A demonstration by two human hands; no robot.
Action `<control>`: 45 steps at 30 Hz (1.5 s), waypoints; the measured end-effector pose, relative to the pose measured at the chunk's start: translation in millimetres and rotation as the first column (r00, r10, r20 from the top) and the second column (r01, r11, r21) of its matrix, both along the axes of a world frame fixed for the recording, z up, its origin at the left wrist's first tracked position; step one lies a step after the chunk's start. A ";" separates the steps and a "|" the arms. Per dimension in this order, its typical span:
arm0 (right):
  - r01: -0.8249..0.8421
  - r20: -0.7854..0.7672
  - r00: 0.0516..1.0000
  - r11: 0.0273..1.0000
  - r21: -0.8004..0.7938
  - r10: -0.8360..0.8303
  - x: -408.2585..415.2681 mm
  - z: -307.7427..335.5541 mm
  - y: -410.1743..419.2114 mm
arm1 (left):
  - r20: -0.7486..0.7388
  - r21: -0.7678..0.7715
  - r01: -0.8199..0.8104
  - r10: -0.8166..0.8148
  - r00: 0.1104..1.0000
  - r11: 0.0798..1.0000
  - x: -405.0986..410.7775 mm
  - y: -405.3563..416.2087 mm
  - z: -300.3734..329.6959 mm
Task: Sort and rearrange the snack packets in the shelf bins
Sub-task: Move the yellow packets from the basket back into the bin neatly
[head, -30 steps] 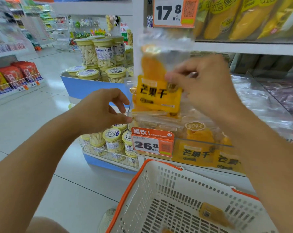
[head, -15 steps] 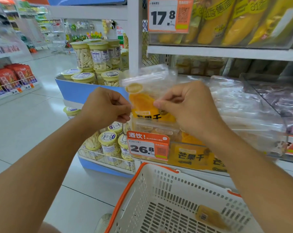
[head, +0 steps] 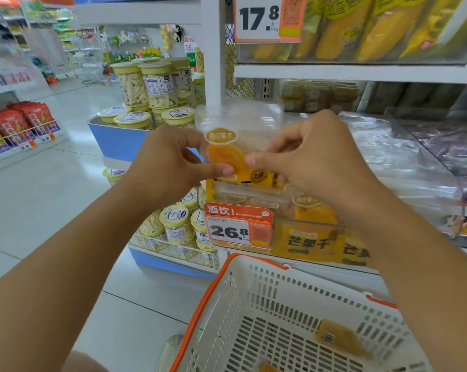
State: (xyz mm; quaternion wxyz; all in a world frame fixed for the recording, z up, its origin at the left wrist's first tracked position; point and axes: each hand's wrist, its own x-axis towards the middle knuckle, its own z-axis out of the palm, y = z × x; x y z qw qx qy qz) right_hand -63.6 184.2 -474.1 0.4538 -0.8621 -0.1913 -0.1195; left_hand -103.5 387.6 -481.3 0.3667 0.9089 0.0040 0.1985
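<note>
Both hands hold one clear mango packet (head: 236, 154) upright above the front of the clear shelf bin (head: 320, 237). The left hand (head: 168, 167) pinches its left edge, thumb and curled fingers (head: 221, 170) closed on the film. The right hand (head: 315, 159) pinches the right edge the same way. More mango packets lie in the bin just below. A white basket (head: 227, 304) with an orange rim sits beneath the forearms, a packet inside. Open aisle floor (head: 52, 205) lies left.
</note>
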 end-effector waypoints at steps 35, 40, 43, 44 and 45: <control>0.062 0.200 0.977 0.996 0.063 -0.073 -21.1 1.1 -26.9 | -0.125 0.138 -0.133 0.150 0.981 0.982 -28.1 0.7 9.7; -0.012 0.323 0.944 0.969 0.245 -0.070 -69.0 -85.6 -46.0 | -0.653 0.356 0.225 0.070 0.754 0.907 -60.0 -21.1 3.4; 0.005 -0.016 1.000 0.999 0.048 -0.004 -61.4 -193.2 -59.2 | -0.886 0.154 0.542 -0.128 0.447 0.826 -58.7 -76.4 -58.0; 0.007 -0.137 0.990 0.997 -0.083 -0.018 -56.6 -229.0 -64.8 | -0.908 0.123 0.590 -0.149 0.391 0.798 -53.5 -92.9 -85.2; 0.008 -0.218 0.974 0.978 -0.210 -0.055 -53.9 -258.4 -70.9 | -0.926 0.126 0.631 -0.137 0.351 0.765 -46.0 -106.0 -115.6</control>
